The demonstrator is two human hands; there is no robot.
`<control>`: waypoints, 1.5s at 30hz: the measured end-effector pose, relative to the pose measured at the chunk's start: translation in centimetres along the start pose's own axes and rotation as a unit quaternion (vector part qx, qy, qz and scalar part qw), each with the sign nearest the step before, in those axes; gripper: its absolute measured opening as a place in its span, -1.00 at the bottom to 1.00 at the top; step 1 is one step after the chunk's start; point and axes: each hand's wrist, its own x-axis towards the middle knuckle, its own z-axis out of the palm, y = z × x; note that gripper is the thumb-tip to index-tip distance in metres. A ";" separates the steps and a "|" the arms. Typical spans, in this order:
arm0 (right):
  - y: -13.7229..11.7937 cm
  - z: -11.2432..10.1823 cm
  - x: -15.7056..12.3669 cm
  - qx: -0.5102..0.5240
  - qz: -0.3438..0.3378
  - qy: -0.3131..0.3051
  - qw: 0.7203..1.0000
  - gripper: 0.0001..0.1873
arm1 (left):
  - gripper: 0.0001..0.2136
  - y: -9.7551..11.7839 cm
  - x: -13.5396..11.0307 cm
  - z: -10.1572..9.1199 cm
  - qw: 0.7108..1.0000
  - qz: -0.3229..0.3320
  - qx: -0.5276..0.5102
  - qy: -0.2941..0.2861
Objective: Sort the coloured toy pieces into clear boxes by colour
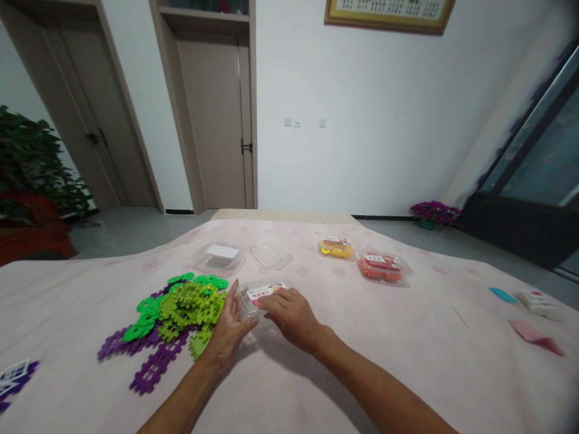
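A see-through plastic box (245, 303) with a red-and-white label sits between my hands in the middle of the table. My left hand (230, 328) grips its left side, thumb toward the near edge and fingers along the far side. Curled over the label and right part of the lid is my right hand (292, 316), whose fingertips are partly hidden. What the box contains cannot be made out. Just left of my left hand lies a heap of interlocking plastic pieces: yellow-green squares (190, 307), bright green discs (143, 319) and purple pieces (156, 364).
Farther back lie another see-through box (220, 258) and a loose clear lid (271, 257). Boxes of yellow pieces (335, 248) and orange-red pieces (382, 269) stand back right. A blue item (503, 295), pink cloth (537, 337) and white packet (539, 304) lie far right. Purple-white pieces (17, 381) are near left.
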 end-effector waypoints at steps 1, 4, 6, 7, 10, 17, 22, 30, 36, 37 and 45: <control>0.6 0.0 -0.1 -0.007 0.003 0.016 1.000 -0.78 | -0.01 -0.2 0.4 0.2 1.000 -0.002 0.002 -0.002; 2.3 0.2 -0.7 -0.041 0.031 0.055 0.997 -0.78 | -0.04 -1.1 1.4 0.6 1.000 -0.020 -0.001 0.006; 3.3 0.6 -1.4 -0.064 0.037 0.051 0.996 -0.78 | -0.03 -2.1 1.8 0.9 0.999 -0.046 -0.009 0.014; 3.7 0.8 -1.8 -0.073 0.028 0.041 0.996 -0.78 | -0.03 -2.7 1.9 1.0 0.998 -0.058 -0.009 0.017; 4.8 1.2 -3.0 -0.098 0.000 0.011 0.995 -0.76 | -0.10 -4.2 1.7 1.3 0.998 -0.064 0.017 0.023; 9.8 1.6 -4.9 -0.168 0.097 0.013 0.981 -0.76 | -0.48 -5.0 0.6 1.0 0.989 0.008 0.150 -0.008; 13.3 3.6 -4.4 -0.199 0.137 -0.003 0.970 -0.81 | -0.61 -4.3 0.3 1.0 0.965 0.055 0.253 -0.044; 17.4 7.5 0.3 -0.158 0.178 -0.027 0.971 -0.82 | -0.68 -4.3 0.3 0.8 0.939 0.083 0.329 -0.054; 19.3 6.6 1.4 -0.140 0.152 -0.017 0.978 -0.59 | -0.69 -5.1 0.5 0.2 0.930 0.086 0.352 -0.065; 19.7 6.0 1.1 -0.140 0.162 -0.002 0.977 -0.54 | -0.69 -5.0 0.5 0.2 0.928 0.083 0.355 -0.069; 25.7 -1.3 -4.5 -0.313 0.366 -0.097 0.871 -0.68 | -0.71 -4.6 0.7 0.6 0.923 0.068 0.371 -0.073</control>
